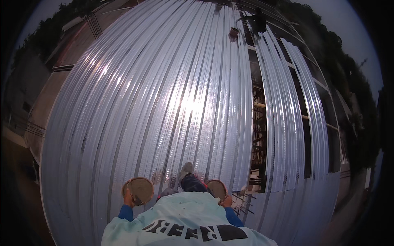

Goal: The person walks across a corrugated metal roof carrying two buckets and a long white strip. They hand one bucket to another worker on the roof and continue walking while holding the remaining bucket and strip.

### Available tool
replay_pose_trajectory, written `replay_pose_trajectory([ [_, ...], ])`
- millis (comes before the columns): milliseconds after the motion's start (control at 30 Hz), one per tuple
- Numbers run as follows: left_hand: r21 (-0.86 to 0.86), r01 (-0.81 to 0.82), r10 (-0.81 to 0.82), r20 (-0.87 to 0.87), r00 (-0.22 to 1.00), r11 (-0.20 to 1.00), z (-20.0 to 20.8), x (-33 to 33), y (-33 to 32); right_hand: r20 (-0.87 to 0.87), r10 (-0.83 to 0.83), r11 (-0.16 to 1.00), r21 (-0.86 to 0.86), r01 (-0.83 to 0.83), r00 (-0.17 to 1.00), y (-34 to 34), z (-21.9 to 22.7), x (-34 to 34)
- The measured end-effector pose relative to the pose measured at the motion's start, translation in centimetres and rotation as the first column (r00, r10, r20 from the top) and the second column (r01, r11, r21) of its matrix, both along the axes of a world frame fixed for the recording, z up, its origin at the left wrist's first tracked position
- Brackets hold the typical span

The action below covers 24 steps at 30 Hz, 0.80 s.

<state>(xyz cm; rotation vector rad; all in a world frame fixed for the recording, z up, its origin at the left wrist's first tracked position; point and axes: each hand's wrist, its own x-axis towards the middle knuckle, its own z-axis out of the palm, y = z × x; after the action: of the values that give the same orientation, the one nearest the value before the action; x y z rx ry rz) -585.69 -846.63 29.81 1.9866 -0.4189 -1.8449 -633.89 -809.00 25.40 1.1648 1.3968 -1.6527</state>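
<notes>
Gripping two round tubs point(139, 191) point(217, 190), left fingers point(129, 196) on one, right fingers point(225, 201) on the other.

Ahead of the left hand point(129, 198), ribbed metal decking point(135, 115) throws back a bright glare point(192, 104), while ahead and right of the right hand point(225, 201) lie dark gaps point(258, 141), with trees point(318, 26) under dull sky point(358, 28) farther off.

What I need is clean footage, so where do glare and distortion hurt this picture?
Head view, centre: glare whites out part of the ribbed metal sheets; head view, edges: sheet ribs bow and the rim blackens; head view, top: the co-worker is a dark silhouette; head view, bottom: left hand and right hand, gripping round containers, escape the glare.
</notes>
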Motion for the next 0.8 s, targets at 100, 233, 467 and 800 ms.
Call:
replay_pose_trajectory([
  [100,0.047,0.026,-0.028,0.028,0.999,0.999,1.8,-5.8,-6.9,-0.008,-0.019,0.993,0.113,0.020,1.000,-6.4,-1.0,-3.2],
  [233,0.125,0.055,-0.052,-0.021,0.998,0.991,2.2,-12.4,-14.8,0.004,-0.214,0.959,0.189,0.209,0.977,-16.3,3.5,-11.1],
  [467,0.237,0.136,-0.117,-0.092,0.989,0.962,0.4,-26.7,-29.3,-0.052,-0.226,0.931,0.281,0.231,0.973,-31.1,3.9,-20.7],
  [800,0.171,0.158,-0.159,-0.007,0.987,0.973,-2.4,-42.8,-52.9,-0.001,-0.327,0.942,0.074,0.326,0.945,-48.6,7.3,-35.2],
])
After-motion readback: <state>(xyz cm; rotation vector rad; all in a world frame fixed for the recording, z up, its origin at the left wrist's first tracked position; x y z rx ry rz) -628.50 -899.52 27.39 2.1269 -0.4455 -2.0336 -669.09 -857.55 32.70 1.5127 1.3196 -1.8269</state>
